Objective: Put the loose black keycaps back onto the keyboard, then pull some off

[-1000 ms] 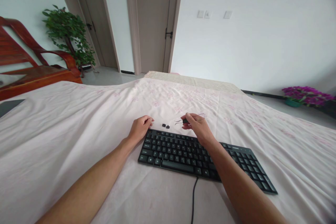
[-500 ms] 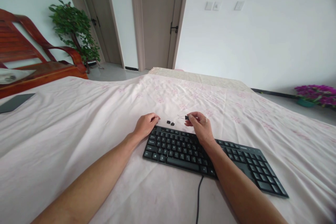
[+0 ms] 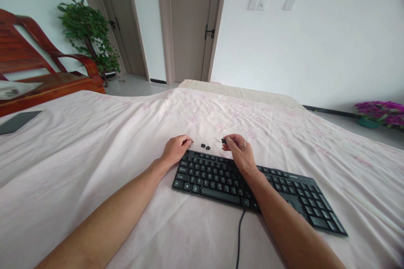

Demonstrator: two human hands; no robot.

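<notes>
A black wired keyboard (image 3: 252,183) lies on a pale pink floral sheet (image 3: 94,143). My left hand (image 3: 176,149) rests curled at the keyboard's far left corner, fingers bent and touching its edge. My right hand (image 3: 240,151) hovers over the keyboard's far edge and pinches a small black keycap (image 3: 224,141) caught in a thin wire puller. Two loose black keycaps (image 3: 205,147) lie on the sheet between my hands, just beyond the keyboard.
The keyboard's cable (image 3: 239,235) runs toward me. A dark flat phone (image 3: 17,122) lies at the far left. A red wooden chair (image 3: 41,71), a green plant (image 3: 86,38), doors and purple flowers (image 3: 378,111) stand beyond the bed.
The view shifted a little, up and to the left. My right hand drew slightly closer to the keyboard edge with the keycap still pinched; my left hand stayed put.
</notes>
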